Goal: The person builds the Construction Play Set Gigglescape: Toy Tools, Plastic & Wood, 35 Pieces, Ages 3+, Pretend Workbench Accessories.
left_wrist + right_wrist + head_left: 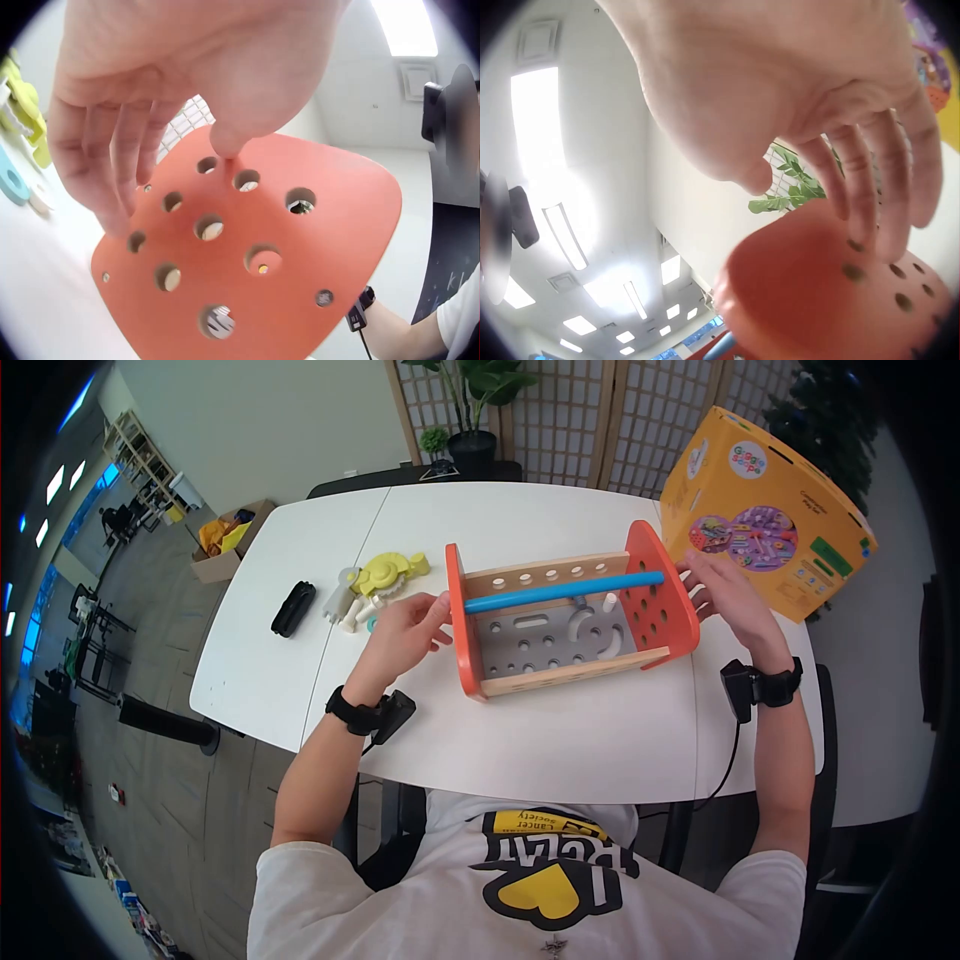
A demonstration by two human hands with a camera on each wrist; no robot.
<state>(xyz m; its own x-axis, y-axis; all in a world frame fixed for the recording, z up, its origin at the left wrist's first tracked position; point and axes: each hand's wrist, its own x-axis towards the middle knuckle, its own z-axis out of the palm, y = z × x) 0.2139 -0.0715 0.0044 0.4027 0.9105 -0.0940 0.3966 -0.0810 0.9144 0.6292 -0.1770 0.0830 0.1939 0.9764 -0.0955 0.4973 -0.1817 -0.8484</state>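
A toy toolbox (572, 622) stands on the white table between my hands. It has red end panels full of holes, wooden side slats, a grey pegboard inside and a blue bar handle (565, 592) across the top. Against the left red panel (208, 227), the thumb and fingertips of my left hand (402, 637) rest on its outer face, fingers fairly straight. My right hand (735, 598) is at the other red panel (832, 289), its fingers loosely bent with the tips at the outer face. Inside lie grey curved pieces (580, 626) and a white peg (609, 602).
Yellow toy parts (388, 573) lie left of the toolbox beside grey and cream pieces (342, 597). Further left is a black case (293, 609). A large orange product box (765, 510) stands at the right back. Potted plants (472, 448) are behind the table.
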